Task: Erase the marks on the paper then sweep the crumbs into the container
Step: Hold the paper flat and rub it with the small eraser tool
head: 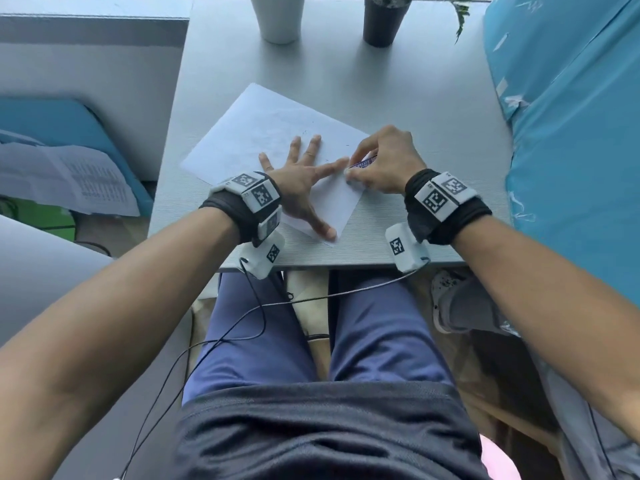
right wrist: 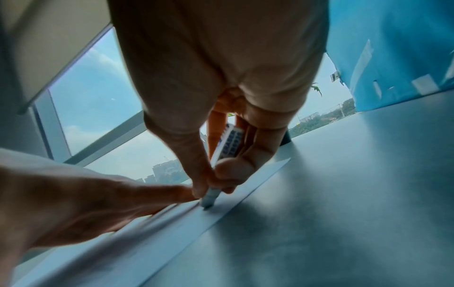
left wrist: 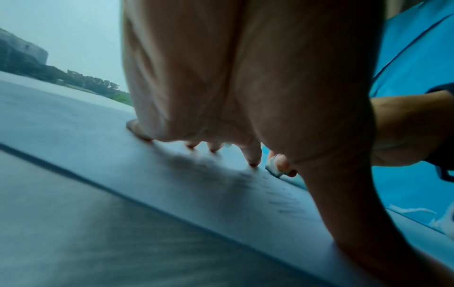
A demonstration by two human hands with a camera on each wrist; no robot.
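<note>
The paper (head: 263, 133) lies skewed on the grey desk (head: 433, 109), its near corner close to the desk's front edge. The left hand (head: 301, 181) rests on it with fingers straight and splayed, thumb pressing near that front corner, index fingertip reaching toward the eraser (head: 360, 166). The right hand (head: 384, 161) pinches the eraser — a white block in a printed sleeve — between thumb and fingers, its bare end pressed to the sheet near the right-hand edge. In the left wrist view faint pencil marks (left wrist: 285, 203) remain on the sheet close to the thumb, so erasing looks unfinished.

What could go wrong: the rubbing sits right at the sheet's edge, just outside the span of the holding hand, so a hard stroke toward the edge could buckle or crease the sheet there. The eraser also works just beside the left index fingertip and could ride onto it. Crumbs are too small to make out; any near the front corner might be pushed off the desk's edge.

Farther back stand a white cup (head: 277, 19) and a black plant pot (head: 384, 22), well apart from the sheet and out of the way. A blue plastic-wrapped bulk (head: 571, 116) crowds the desk's right side, close to the right wrist. Which object is the container I cannot tell.
</note>
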